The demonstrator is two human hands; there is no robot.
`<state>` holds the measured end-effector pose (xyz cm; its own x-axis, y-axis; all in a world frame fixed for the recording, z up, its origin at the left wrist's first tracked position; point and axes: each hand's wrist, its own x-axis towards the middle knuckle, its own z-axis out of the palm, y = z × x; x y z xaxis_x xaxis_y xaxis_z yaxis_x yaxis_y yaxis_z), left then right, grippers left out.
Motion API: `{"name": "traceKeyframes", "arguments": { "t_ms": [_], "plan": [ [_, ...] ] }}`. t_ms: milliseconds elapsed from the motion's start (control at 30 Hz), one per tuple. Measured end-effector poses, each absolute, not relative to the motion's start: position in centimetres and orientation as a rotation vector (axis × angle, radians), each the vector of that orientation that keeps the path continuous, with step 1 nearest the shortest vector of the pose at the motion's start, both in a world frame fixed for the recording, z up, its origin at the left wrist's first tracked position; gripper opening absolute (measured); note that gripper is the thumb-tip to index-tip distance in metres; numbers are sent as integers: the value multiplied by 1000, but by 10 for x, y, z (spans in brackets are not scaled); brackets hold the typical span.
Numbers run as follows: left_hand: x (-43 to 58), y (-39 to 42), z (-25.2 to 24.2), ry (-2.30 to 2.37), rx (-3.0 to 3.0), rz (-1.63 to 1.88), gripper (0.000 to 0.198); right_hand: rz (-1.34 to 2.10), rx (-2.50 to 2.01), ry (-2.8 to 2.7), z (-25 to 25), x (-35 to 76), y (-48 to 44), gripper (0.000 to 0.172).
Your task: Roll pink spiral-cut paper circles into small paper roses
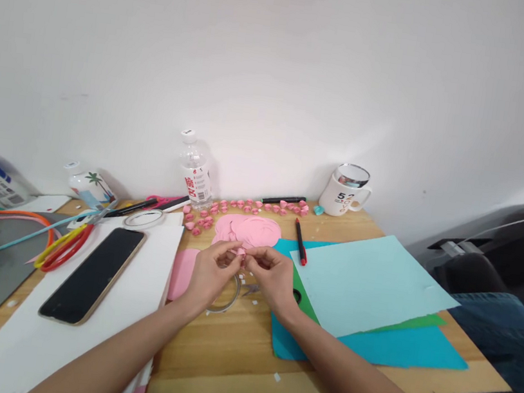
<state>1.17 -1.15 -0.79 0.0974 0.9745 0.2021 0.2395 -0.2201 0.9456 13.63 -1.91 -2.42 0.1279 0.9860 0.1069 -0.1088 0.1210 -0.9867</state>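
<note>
Between the fingertips of both hands sits a small piece of pink paper [240,253], partly covered by the fingers. My left hand [212,274] pinches it from one side, and my right hand [274,279] from the other. Just behind them lies a pile of pink paper cutouts [252,229] with rounded edges. Small rolled pink paper pieces [204,221] are lined up beyond the pile, along the wall. Under the hands are a roll of tape [226,302] and a pair of scissors [249,290], both partly hidden.
Left, a phone [94,274] rests on white paper [131,295], near red-and-yellow-handled scissors [67,248]. Right, a red-black pen [301,242] lies beside stacked coloured sheets [371,283]. A bottle [197,171] and a mug [340,194] stand by the wall.
</note>
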Motion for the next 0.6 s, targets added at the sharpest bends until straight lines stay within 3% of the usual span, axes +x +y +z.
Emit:
{"name": "traceKeyframes", "arguments": {
  "t_ms": [433, 600],
  "plan": [
    [7, -5, 0, 1281, 1660, 1262, 12, 1005, -1172, -1204, -26, 142, -15, 17],
    [-4, 5, -1, 1395, 1536, 1308, 19, 1179, -967, -1824, -23, 147, -19, 14]
  ]
}}
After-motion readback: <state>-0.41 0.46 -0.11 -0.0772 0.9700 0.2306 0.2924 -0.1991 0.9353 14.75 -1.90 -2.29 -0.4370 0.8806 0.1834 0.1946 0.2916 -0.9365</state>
